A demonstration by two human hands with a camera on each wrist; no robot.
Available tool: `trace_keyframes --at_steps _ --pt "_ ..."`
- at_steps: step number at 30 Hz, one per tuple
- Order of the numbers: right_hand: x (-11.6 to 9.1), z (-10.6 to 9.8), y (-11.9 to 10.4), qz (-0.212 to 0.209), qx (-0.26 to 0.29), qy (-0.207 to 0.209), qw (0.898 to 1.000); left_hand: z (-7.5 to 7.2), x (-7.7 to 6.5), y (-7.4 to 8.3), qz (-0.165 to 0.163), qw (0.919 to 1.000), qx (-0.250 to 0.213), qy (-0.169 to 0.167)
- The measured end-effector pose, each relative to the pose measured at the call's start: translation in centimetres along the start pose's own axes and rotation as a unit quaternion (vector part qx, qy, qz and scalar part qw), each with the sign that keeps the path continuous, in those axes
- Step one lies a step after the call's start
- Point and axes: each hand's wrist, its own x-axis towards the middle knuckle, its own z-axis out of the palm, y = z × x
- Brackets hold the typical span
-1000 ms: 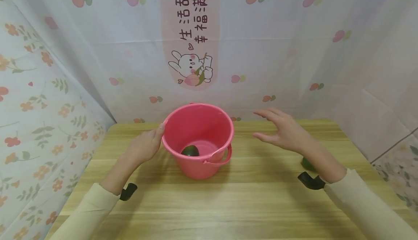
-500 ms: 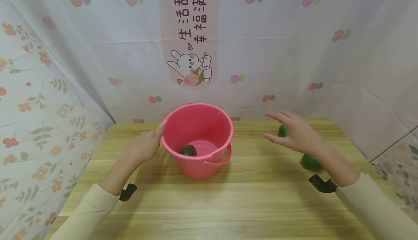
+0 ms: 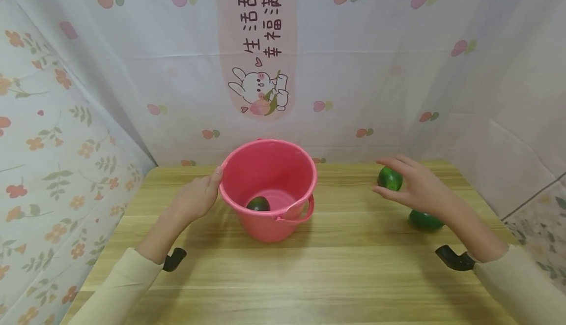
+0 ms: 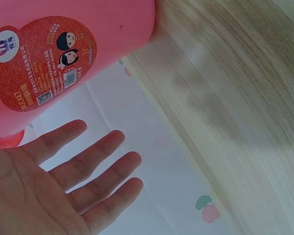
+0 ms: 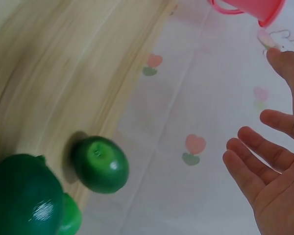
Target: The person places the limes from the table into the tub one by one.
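A pink bucket (image 3: pixel 269 226) stands on the table with a dark green round fruit (image 3: pixel 258 204) at its bottom. My left hand (image 3: pixel 196 197) has its thumb at the bucket's left rim; in the left wrist view its four fingers extend straight beside the labelled wall. My right hand (image 3: pixel 417 187) is over the right of the table, thumb and fingers spread apart, holding nothing. Behind the gap of that hand sits a glossy green fruit (image 3: pixel 390 179), seen apart from the fingers in the right wrist view. A larger dark green fruit (image 5: pixel 22 196) lies nearer the wrist.
A lighter green fruit (image 5: pixel 71 215) shows partly behind the large one. The bucket's pink handle (image 3: pixel 305 217) hangs down on its right side. Behind the wooden table (image 3: pixel 283 285) hangs a white printed curtain (image 3: pixel 327 79), with more patterned cloth at both sides.
My right hand has moved right, away from the bucket, bringing the green fruits on the right into fuller view. My left hand stays at the bucket's rim.
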Motion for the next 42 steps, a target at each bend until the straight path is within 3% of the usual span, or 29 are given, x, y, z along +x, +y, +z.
trace_keyframes --at_steps 20,27,38,42 --pt "-4.3 -0.1 2.4 0.007 -0.036 -0.006 0.999 -0.1 -0.1 0.2 0.006 1.0 0.0 0.0" --pt "-5.7 -0.9 2.9 0.037 -0.054 -0.031 0.997 -0.2 0.0 0.1 0.003 1.0 -0.003 -0.001" --pt "-8.2 -0.8 3.9 0.02 -0.082 -0.039 0.996 -0.2 0.0 0.3 0.004 1.0 -0.002 -0.002" --pt "-9.1 -0.7 4.1 0.036 -0.088 -0.058 0.994 -0.1 0.0 0.3 0.003 1.0 0.0 -0.002"
